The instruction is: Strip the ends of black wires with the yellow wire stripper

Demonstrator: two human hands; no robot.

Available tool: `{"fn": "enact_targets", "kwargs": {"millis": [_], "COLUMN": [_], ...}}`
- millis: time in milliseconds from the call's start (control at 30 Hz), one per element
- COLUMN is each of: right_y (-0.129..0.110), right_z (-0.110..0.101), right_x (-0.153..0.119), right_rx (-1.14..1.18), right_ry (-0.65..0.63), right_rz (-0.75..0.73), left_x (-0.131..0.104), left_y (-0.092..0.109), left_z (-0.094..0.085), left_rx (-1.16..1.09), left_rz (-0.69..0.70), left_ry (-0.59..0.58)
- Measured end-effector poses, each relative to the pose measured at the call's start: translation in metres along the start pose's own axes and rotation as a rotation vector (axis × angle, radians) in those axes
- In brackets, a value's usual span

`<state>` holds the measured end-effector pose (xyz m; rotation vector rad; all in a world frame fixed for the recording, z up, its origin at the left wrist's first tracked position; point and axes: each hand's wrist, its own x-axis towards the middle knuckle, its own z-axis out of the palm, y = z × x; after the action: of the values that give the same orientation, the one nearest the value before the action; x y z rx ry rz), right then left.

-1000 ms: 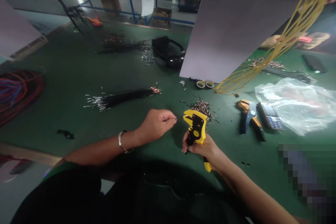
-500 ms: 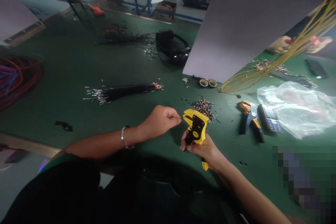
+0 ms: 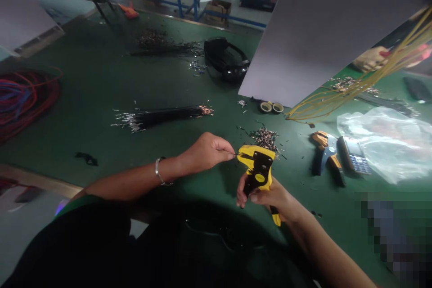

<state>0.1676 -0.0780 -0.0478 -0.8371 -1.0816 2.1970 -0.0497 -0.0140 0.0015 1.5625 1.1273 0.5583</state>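
My right hand [image 3: 261, 192] is wrapped round the handles of a yellow and black wire stripper [image 3: 260, 164], its jaws pointing left. My left hand [image 3: 213, 150] pinches a thin dark wire [image 3: 236, 155] between thumb and fingertips, and the wire's end reaches the stripper's jaws. Most of that wire is hidden by the hand. Behind the stripper lies a heap of short stripped wire ends [image 3: 265, 137]. Beyond my left hand a bundle of black wires [image 3: 165, 116] rests on the green table, with silvery ends at left and bare copper ends at right.
A second wire stripper [image 3: 326, 155] and a keypad phone [image 3: 355, 155] lie at right, beside a clear plastic bag [image 3: 384, 144]. Two tape rolls [image 3: 272, 107] sit by a grey panel [image 3: 286, 40]. Yellow wires [image 3: 351, 85] hang at right, near another person's hand [image 3: 373, 58]. Red-blue wire coils [image 3: 27, 101] lie left.
The stripper has turned so its jaws point more squarely left, and the wire's end now meets them. My left hand keeps its pinch. The whole view has shifted slightly.
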Motion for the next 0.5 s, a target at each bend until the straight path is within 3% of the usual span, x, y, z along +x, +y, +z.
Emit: {"fn": "enact_targets", "kwargs": {"millis": [167, 500], "right_y": [0.0008, 0.0051], "right_z": [-0.0017, -0.0023], "right_x": [-0.0002, -0.0029], "right_rx": [0.089, 0.117], "right_ry": [-0.092, -0.132], "right_rz": [0.008, 0.029], "left_x": [-0.0008, 0.0006], "left_y": [0.0021, 0.0011], "left_z": [-0.0036, -0.0053], "left_rx": [0.016, -0.039], "left_rz": [0.023, 0.015], "left_ry": [-0.039, -0.095]}}
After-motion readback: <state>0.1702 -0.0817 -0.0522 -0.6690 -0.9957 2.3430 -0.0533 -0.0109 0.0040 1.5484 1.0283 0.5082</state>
